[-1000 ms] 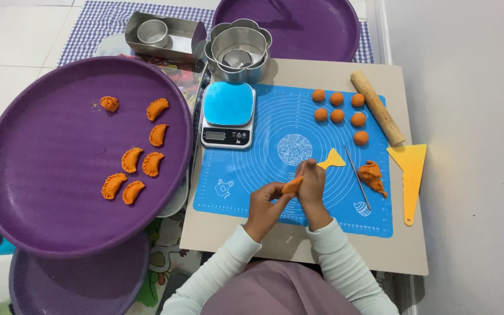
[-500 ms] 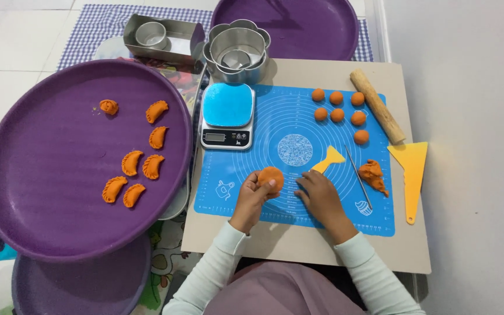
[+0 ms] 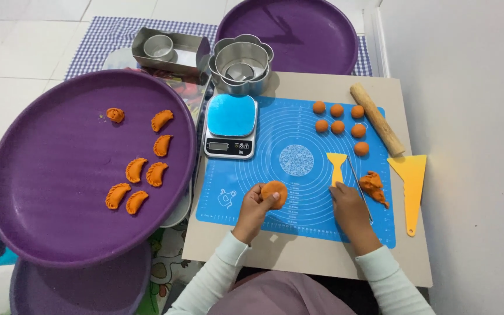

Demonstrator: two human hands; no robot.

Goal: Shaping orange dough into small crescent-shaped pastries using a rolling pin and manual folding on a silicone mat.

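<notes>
My left hand (image 3: pixel 254 209) holds a flat round orange dough disc (image 3: pixel 275 193) above the blue silicone mat (image 3: pixel 298 128). My right hand (image 3: pixel 349 205) rests on the mat with its fingers on the handle end of a small yellow spatula (image 3: pixel 336 166). A thin metal tool (image 3: pixel 359 186) lies just right of that hand, beside a lump of orange filling (image 3: pixel 373 185). Several orange dough balls (image 3: pixel 338 119) sit at the mat's far right.
A large purple tray (image 3: pixel 48 175) on the left carries several crimped orange half-moon pastries (image 3: pixel 145 172). A kitchen scale (image 3: pixel 231 125), nested metal moulds (image 3: pixel 241 61), a wooden rolling pin (image 3: pixel 377 118) and a yellow scraper (image 3: pixel 410 181) surround the mat. More purple trays sit behind and below.
My hands have parted. The left now holds the flattened dough disc alone, and the right has moved right and down to the yellow spatula.
</notes>
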